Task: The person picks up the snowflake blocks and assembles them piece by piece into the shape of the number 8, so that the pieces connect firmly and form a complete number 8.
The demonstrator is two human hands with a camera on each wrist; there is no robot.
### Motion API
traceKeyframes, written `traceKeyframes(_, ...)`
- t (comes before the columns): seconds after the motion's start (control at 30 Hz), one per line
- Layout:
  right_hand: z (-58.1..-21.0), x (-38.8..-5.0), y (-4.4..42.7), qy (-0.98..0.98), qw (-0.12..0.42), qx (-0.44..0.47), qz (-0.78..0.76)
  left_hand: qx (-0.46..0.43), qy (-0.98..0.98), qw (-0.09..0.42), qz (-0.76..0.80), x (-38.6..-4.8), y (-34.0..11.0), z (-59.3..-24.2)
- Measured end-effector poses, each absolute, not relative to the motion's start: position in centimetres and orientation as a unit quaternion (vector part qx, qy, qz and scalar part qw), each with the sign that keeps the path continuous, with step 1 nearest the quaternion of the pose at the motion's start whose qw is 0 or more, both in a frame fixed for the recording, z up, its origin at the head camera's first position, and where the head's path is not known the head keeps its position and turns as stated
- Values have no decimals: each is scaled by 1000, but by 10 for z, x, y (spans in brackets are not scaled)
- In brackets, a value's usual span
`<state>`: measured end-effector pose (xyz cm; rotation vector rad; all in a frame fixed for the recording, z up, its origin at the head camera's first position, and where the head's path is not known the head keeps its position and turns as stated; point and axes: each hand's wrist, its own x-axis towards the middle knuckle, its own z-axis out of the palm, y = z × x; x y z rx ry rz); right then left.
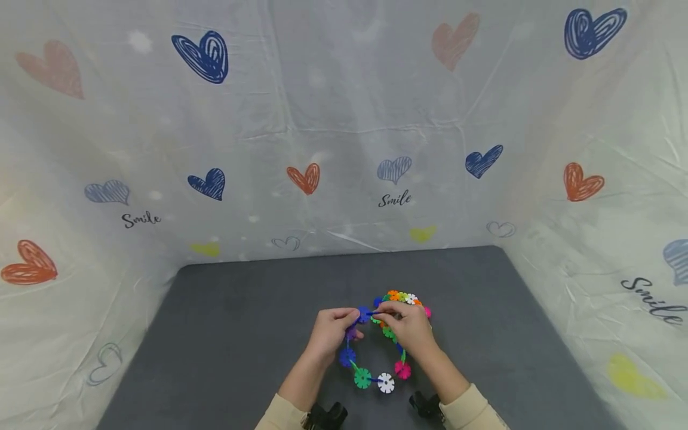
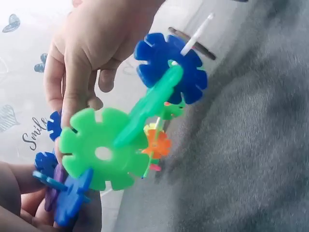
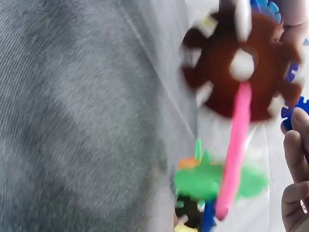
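Observation:
A long chain of notched plastic snowflake discs in many colours hangs between the hands. My left hand (image 1: 329,331) pinches blue and purple discs near the chain's end; in the left wrist view a blue disc (image 2: 72,198) shows by its fingers. Facing it, my right hand (image 1: 411,328) holds a blue disc (image 3: 289,118) between thumb and fingertips, close to another blue disc (image 1: 364,315). Below them the chain loops through a green disc (image 1: 362,378), a white disc (image 1: 386,383) and a pink disc (image 1: 402,369). Fingers partly hide the joint between the hands.
More coloured discs of the chain, including an orange disc (image 1: 394,295), lie behind the right hand. Under everything is a dark grey table (image 1: 242,334). A pale curtain (image 1: 344,107) with printed hearts surrounds its back and sides.

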<state>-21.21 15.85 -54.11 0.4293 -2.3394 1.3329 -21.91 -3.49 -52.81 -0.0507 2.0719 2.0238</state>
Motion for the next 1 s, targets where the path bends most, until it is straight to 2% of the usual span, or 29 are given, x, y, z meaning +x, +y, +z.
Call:
traceKeyframes(0.23,-545,-211,165,-831,170,154,507,-1,711,149,687,-215,-37,-529)
traceKeyframes(0.33,-544,-212,169,-841,136,166,497,-1,712,153,686,-213,-37,-530)
traceKeyframes(0.5,-539,-211,174,-900,56,128,413,-28,726,117,677,-211,-37,-543)
traceKeyframes(0.63,-549,-204,171,-955,19,85,283,-55,777,76,623,-213,-36,-556)
traceKeyframes(0.83,-567,-196,163,-980,39,86,177,-23,870,34,492,-219,-36,-570)
traceKeyframes(1.0,-573,-199,165,-978,64,102,169,74,892,37,445,-219,-36,-576)
